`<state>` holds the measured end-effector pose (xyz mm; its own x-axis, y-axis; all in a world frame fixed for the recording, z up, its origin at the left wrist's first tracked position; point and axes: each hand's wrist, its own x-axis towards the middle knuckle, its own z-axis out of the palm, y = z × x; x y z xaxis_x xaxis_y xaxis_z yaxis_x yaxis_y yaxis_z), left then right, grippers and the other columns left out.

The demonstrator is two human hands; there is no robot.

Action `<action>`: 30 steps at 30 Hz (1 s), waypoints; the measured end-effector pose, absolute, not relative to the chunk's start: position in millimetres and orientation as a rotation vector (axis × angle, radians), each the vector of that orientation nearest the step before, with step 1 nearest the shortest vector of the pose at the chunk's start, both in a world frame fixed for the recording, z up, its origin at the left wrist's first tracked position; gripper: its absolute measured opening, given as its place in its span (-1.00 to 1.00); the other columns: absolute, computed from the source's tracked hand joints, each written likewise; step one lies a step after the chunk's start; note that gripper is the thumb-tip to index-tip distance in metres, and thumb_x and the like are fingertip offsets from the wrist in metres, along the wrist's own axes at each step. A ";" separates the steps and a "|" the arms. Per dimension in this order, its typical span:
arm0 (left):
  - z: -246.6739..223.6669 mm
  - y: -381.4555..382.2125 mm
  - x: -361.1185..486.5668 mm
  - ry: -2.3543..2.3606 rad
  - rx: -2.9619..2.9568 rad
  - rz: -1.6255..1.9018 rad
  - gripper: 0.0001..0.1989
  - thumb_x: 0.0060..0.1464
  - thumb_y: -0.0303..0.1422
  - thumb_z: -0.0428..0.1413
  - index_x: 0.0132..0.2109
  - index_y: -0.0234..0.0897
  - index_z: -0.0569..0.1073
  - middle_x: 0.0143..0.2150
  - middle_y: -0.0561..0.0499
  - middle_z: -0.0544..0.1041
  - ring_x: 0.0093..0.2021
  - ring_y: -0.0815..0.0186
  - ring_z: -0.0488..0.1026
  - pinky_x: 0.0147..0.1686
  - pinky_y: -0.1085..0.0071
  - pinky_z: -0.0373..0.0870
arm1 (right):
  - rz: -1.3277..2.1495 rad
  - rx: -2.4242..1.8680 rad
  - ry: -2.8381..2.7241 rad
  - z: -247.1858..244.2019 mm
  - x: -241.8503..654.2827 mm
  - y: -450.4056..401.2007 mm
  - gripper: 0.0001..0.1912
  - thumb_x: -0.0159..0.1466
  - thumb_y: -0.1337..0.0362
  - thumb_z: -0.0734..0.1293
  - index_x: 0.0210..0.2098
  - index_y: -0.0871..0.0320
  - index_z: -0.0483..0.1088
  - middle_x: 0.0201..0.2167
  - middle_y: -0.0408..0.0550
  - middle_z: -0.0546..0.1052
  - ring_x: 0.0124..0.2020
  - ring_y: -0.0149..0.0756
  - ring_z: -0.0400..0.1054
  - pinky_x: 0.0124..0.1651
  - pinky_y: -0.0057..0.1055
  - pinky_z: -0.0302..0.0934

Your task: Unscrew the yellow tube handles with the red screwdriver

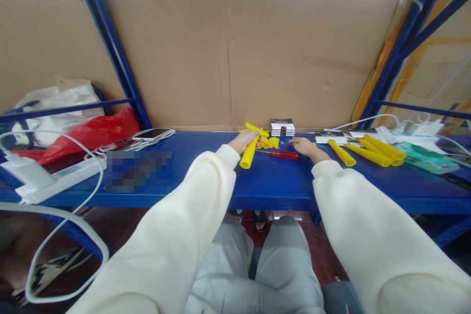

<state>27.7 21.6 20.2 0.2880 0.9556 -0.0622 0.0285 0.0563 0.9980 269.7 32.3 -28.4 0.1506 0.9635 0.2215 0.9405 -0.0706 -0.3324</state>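
My left hand (243,141) is closed around a yellow tapered plastic tube (249,154), its wide hollow end tilted down toward me. A yellow crosspiece (256,130) shows at the tube's upper end; whether the two are joined I cannot tell. Just right of that hand lie small yellow plastic pieces (273,143). My right hand (306,149) rests low over the table, fingertips drawn together beside tiny metal-looking bits (282,143); anything pinched there is too small to make out. Between the hands lies a screwdriver with a red handle (284,155).
A stack of black-and-white cards (282,127) stands against the cardboard wall (184,59). Several yellow tubes (379,152) and a green packet (425,157) lie at right on the blue table (272,181). At left are a power strip (62,181), cables and a red bag (91,135).
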 end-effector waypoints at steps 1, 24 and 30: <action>19.8 21.8 17.8 1.060 1.283 0.974 -0.73 0.30 -0.54 -0.04 0.06 -0.49 0.44 -0.58 0.09 0.42 -0.68 0.46 0.28 -0.58 0.56 0.28 | 0.084 -2.048 -1.833 -28.0 268.2 32.3 -0.48 0.32 0.38 0.13 0.09 -0.06 0.59 0.28 -0.07 0.46 0.35 0.11 0.25 0.35 0.42 -0.05; 3.7 14.2 -25.8 1.364 1.258 1.217 -0.72 0.15 -0.60 0.03 0.01 -0.39 0.40 -0.41 0.07 0.43 -0.65 0.46 0.31 -0.60 0.51 0.35 | 0.187 -1.909 -2.010 -19.5 247.2 29.9 -0.49 0.39 0.15 0.07 0.09 0.00 0.58 0.32 -0.07 0.41 0.41 0.12 0.14 0.41 0.31 -0.13; 4.6 12.8 -25.0 1.434 1.219 1.276 -0.56 0.09 -0.60 0.10 0.12 -0.36 0.27 -0.28 0.01 0.46 -0.60 0.45 0.39 -0.51 0.44 0.50 | 0.222 -1.945 -2.029 -15.8 243.2 22.4 -0.42 0.42 0.15 0.00 0.13 0.07 0.55 0.22 0.00 0.52 0.43 0.09 0.11 0.42 0.28 -0.15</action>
<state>-25.0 12.8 4.6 -0.1737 0.9847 0.0142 0.1283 0.0083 0.9917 243.2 22.4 -15.8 -0.0210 0.9923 0.1221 0.9425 0.0604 -0.3288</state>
